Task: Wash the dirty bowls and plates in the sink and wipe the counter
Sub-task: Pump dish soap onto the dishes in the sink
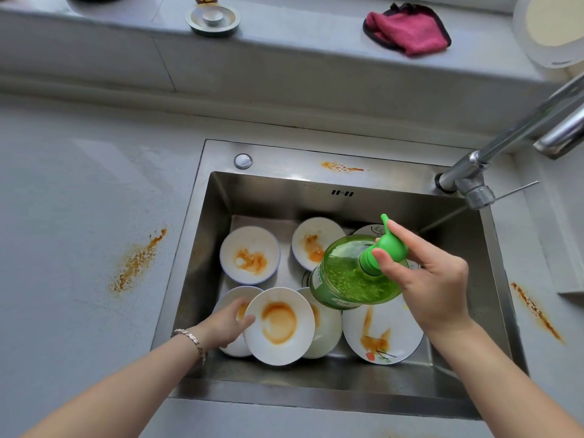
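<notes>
Green soap bottle [354, 273], white bowls [279, 325] smeared orange, a plate [384, 335] with a leaf pattern, pink cloth [407, 31] edged black, orange streaks on the grey surface [79, 216].

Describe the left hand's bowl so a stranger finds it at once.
In the stainless-steel sink, go to the near-left cluster of dishes. The white round bowl held by the left hand sits topmost, overlapping its neighbours, with a broad orange smear in its well.

I see a brushed steel sink [202, 248], glossy white ceramic bowls [249, 255], a translucent green plastic soap bottle [344, 276], and a fuzzy pink cloth [407, 30].
</notes>
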A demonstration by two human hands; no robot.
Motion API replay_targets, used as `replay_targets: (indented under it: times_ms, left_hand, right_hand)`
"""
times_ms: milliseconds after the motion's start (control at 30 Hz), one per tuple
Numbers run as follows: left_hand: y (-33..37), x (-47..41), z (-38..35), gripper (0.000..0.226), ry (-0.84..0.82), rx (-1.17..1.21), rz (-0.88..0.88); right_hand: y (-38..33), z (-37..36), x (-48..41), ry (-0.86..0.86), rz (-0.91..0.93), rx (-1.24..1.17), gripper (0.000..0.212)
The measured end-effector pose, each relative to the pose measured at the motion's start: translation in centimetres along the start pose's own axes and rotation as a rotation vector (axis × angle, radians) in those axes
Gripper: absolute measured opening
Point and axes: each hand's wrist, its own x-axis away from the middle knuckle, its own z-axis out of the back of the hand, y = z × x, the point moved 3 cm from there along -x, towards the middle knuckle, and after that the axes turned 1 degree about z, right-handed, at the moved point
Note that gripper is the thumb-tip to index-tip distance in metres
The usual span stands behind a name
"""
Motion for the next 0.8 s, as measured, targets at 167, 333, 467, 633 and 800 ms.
replay_targets:
  times_ms: [167,333,467,633,800]
  left_hand:
    - [5.7,2.2,1.3,0.097,0.193,0.031,-0.379]
    - [13.2,5.4,0.1,0.119,0.078,0.343,-0.794]
    - [13.8,6.5,1.1,0.109,0.255,0.492,-0.821]
    - [9.7,7.5,1.5,0.094,0.288,0.546,-0.692]
    - [6.6,7.0,2.0,0.091,0.29,0.631,-0.561]
  right_hand:
    - [-1.5,0.2,-1.4,-0.006,0.031,-0.002,0.052]
    - [-3.6,-0.3,-3.7,0.03,-0.068,-0.146,0.049]
    - [-4.3,-1.9,-5.3,-0.006,-0.239,-0.274,0.031]
    - [-4.2,-6.5,-4.6,-0.219,-0.354,-0.26,0.017]
    - [-3.5,-10.4,-3.8,-0.295,-0.402,-0.179,0.031]
